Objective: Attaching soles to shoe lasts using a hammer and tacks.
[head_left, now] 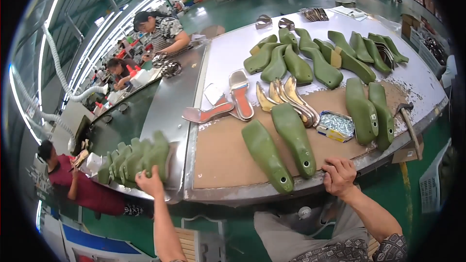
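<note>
My left hand (151,182) reaches to the left and closes its fingers on the near end of a green shoe last (158,154). That last is slightly blurred and stands at the right end of a row of green shoe lasts (127,161) on the metal surface. My right hand (340,176) rests at the front edge of the table with curled fingers; whatever may lie inside them is hidden. Just left of it, two green shoe lasts (293,139) lie on the brown board (218,165), their holed ends toward me.
Beyond lie insoles (239,96), curved gold pieces (291,98), a box of nails (336,126) and many more lasts (296,63). A hammer (410,128) hangs over the right edge, near two lasts (361,111). Co-workers (167,34) work at the left bench.
</note>
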The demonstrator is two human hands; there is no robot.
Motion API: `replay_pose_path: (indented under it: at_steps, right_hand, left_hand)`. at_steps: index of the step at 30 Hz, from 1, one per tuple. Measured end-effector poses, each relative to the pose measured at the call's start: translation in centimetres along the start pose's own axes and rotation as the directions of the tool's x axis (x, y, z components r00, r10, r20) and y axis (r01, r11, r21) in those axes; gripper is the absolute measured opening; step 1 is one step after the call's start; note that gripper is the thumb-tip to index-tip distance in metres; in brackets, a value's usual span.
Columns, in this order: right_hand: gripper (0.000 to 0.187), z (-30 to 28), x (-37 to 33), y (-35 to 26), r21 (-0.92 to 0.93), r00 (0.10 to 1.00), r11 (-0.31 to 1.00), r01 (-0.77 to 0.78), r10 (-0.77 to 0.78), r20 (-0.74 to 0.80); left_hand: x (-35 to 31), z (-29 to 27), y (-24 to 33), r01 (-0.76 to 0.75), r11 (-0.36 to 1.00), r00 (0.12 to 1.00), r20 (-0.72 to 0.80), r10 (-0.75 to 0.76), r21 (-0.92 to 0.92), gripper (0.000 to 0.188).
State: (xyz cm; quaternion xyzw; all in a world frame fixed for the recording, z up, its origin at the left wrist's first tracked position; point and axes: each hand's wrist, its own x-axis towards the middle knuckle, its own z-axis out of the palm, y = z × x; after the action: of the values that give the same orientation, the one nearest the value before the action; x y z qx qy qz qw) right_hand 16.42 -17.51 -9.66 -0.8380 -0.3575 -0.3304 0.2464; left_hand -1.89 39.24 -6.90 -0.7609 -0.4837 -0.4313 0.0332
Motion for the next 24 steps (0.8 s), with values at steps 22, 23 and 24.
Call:
replay_pose_path:
  at_steps: [22,23,24]
  right_hand:
    - [0.017,-0.2,-0.1,0.0,0.021,1.0,1.0,-0.003,0.003,-0.01]
    - [0.017,-0.2,-0.1,0.1,0.016,1.0,1.0,0.003,-0.003,-0.023]
    - [0.017,0.0,-0.2,0.2,0.023,0.999,1.0,0.012,-0.011,-0.03]
  left_hand:
    - [-25.1,-13.3,33.4,-0.214,0.828,0.865,0.293,0.407,-0.518,0.066]
    - [-24.0,-13.0,32.4,-0.213,0.818,0.85,0.312,0.425,-0.534,0.061]
    - [-23.0,-12.7,31.0,-0.21,0.816,0.835,0.335,0.436,-0.539,0.057]
